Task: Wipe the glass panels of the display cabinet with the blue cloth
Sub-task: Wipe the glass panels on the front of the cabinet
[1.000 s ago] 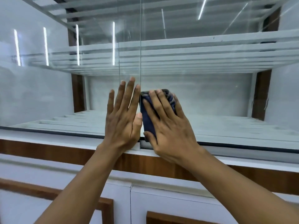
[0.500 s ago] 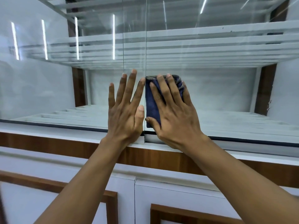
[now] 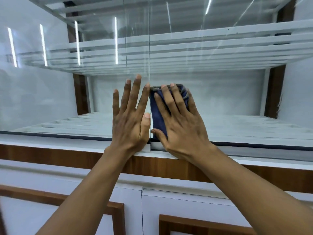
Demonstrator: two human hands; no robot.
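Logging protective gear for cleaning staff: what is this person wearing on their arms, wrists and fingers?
Nothing that shows. The left forearm and right forearm are bare to the frame edge, without sleeves. No gloves, no watch or band at either wrist, no rings on the fingers; the nails are short and unpainted.

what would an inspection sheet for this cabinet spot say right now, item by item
surface: glass panels upright, vertical edges near the middle, light streaks reflected
job's things: blue cloth folded, pressed flat on the glass right of the nearer edge
clutter: nothing seen
grippers: left hand flat on the glass beside the cloth, fingers straight; right hand spread over the cloth, pressing it
cables: nothing seen
surroundings: white shelves behind the glass; wood trim and white doors below
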